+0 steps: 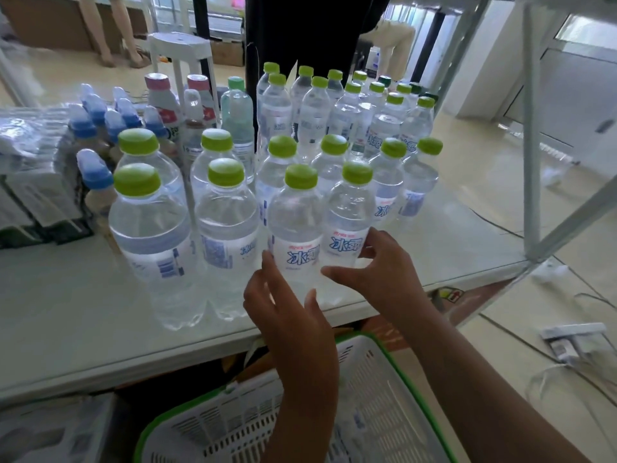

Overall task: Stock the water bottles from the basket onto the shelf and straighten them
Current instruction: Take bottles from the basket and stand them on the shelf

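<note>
Front-row bottle [295, 235], on shelf [83, 315]: left hand [287, 312] and right hand [380, 265] spread loosely beside it, contact seemingly light. Basket [394, 389] below. Best turned label-forward, flush with neighbours.

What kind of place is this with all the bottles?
Probably a small shop or stockroom: rows of green-capped water bottles stand on a white shelf, with a shopping basket below.

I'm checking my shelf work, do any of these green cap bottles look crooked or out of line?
None has fallen or spilled. In the front row, the labels face different ways: two left bottles show barcodes, while the bottle between left hand and right hand shows its logo.
</note>
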{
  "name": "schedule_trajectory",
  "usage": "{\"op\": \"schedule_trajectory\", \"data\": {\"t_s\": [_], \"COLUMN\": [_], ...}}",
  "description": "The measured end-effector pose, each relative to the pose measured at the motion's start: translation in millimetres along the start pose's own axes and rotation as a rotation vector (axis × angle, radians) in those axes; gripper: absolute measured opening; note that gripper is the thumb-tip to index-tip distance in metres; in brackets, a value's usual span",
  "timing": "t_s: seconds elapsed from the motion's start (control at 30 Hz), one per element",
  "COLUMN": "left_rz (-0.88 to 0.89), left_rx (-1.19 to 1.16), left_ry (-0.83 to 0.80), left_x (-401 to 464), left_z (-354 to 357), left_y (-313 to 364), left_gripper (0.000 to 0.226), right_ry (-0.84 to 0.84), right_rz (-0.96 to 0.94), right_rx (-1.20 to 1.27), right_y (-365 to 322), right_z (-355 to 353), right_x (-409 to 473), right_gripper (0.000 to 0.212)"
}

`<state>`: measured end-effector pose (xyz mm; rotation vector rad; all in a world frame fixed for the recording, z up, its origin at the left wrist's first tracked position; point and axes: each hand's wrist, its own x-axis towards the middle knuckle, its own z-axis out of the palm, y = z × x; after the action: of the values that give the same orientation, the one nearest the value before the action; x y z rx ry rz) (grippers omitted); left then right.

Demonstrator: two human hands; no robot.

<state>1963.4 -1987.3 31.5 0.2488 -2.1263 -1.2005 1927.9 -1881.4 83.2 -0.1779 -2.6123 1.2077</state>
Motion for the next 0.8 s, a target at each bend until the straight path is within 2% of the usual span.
{"op": "schedule_trajectory", "data": {"t_s": [0.1,0.27,0.4,0.57,0.8], "left_rz": [0.026,0.042,0.034,0.042,0.099], "left_rx": [0.107,0.119,0.137,0.126,0.076], "left_ry": [0.020,0.035,0.017,-0.013,-0.016], "left_x": [-4,-2,0,-3,-7], "left_z": [2,8,9,8,5], "left_y": [-9,-15,-18,-20,-37], "left_gripper": [0.090,0.087,0.084,0.084,0.076], "right_ry": [-0.010,-0.020,-0.030,-0.042,-0.009], "right_rz": [-0.019,-0.038,-0.026,-0.022,-0.038], "right_rx": [-0.016,-0.031,-0.048,-0.016,-0.009], "right_y": [3,9,7,6,11], "right_z": [0,2,-1,-2,2], "right_x": [1,4,3,3,1], "right_gripper": [0.051,0.057,0.041,0.041,0.053]}}
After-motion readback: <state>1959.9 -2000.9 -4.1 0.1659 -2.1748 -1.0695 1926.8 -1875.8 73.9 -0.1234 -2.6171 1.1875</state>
